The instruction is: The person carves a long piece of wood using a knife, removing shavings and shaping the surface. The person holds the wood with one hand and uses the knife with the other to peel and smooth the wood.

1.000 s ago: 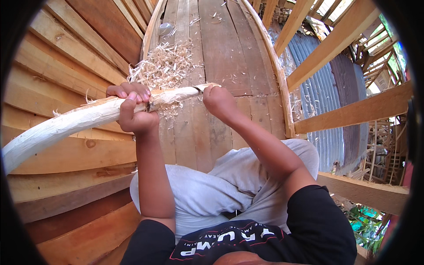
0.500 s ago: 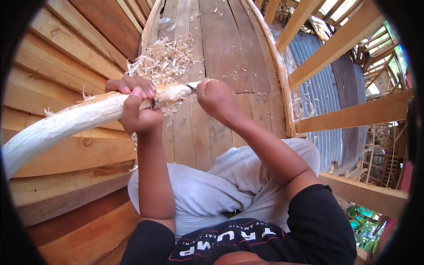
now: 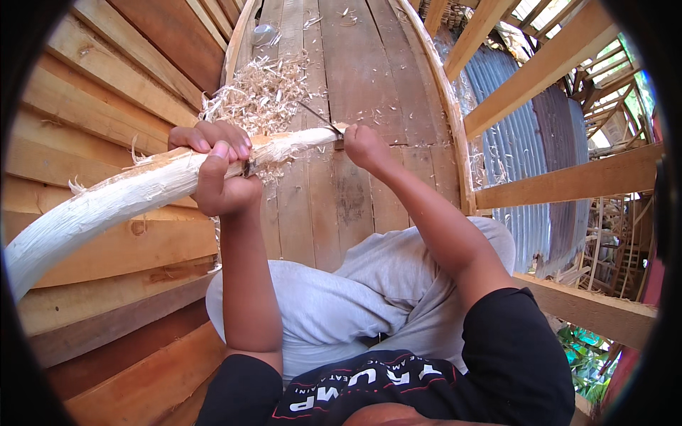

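Plainly, the left hand was wrapped around a peeled pole, which stretched out both sides of that grip; rightward, the right hand clutched a knife (thin, dark-bladed).

Beyond our left fingers, shavings lie on floorboards. Right of our right fingers lies corrugated sheeting.
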A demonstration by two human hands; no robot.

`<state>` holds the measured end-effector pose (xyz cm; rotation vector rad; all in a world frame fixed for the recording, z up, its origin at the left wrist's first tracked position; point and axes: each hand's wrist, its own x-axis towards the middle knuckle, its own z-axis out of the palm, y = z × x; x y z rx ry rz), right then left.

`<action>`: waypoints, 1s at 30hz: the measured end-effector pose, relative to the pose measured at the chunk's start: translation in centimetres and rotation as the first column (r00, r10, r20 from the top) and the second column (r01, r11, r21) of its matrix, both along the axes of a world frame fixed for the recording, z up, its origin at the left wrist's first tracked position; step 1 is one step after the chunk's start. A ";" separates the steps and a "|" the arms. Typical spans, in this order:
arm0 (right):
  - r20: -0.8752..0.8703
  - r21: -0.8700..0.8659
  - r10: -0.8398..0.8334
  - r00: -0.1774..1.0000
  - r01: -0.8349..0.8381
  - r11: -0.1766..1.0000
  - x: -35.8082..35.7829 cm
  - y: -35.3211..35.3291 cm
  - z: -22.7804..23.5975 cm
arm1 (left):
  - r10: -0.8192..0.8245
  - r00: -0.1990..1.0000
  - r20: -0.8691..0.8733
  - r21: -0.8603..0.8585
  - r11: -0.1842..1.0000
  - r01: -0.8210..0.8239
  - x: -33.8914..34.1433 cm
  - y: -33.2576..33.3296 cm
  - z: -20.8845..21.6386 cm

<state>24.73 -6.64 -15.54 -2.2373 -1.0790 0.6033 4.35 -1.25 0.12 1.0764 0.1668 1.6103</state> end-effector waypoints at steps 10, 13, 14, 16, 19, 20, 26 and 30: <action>0.112 -0.167 0.016 0.994 0.003 0.986 0.3 -0.8 -0.4 | 0.005 1.000 0.007 0.003 1.000 -0.005 -0.8 0.2 0.1; 0.160 -0.193 0.077 0.984 -0.045 0.980 2.0 -1.3 -2.4 | -0.087 0.996 -0.005 0.055 0.995 0.088 0.0 -0.3 0.0; 0.188 -0.163 0.171 0.967 -0.141 0.976 1.3 -0.7 -1.7 | -0.062 0.998 -0.021 0.066 0.996 0.064 0.4 -0.6 0.2; 0.130 -0.090 0.238 0.963 -0.227 0.970 -1.8 0.2 2.2 | 0.006 0.998 -0.057 0.081 0.997 -0.001 0.5 -1.1 0.5; -0.018 -0.024 0.110 0.994 -0.111 0.994 -5.8 0.4 8.4 | 0.108 0.993 -0.041 0.010 0.994 -0.107 -0.3 -0.9 0.4; -0.014 -0.048 0.085 0.996 -0.085 0.995 -4.3 0.5 6.4 | 0.109 0.994 -0.025 -0.012 0.994 -0.109 -0.1 -0.8 0.4; 0.028 -0.015 0.080 0.996 -0.080 0.997 -3.8 0.1 5.0 | 0.075 0.997 0.008 -0.080 0.994 -0.075 -1.4 0.7 -0.4; 0.035 -0.084 0.170 0.985 -0.166 0.982 -5.1 -0.6 8.7 | 0.079 0.997 0.015 -0.091 0.993 -0.077 -1.7 1.0 -0.3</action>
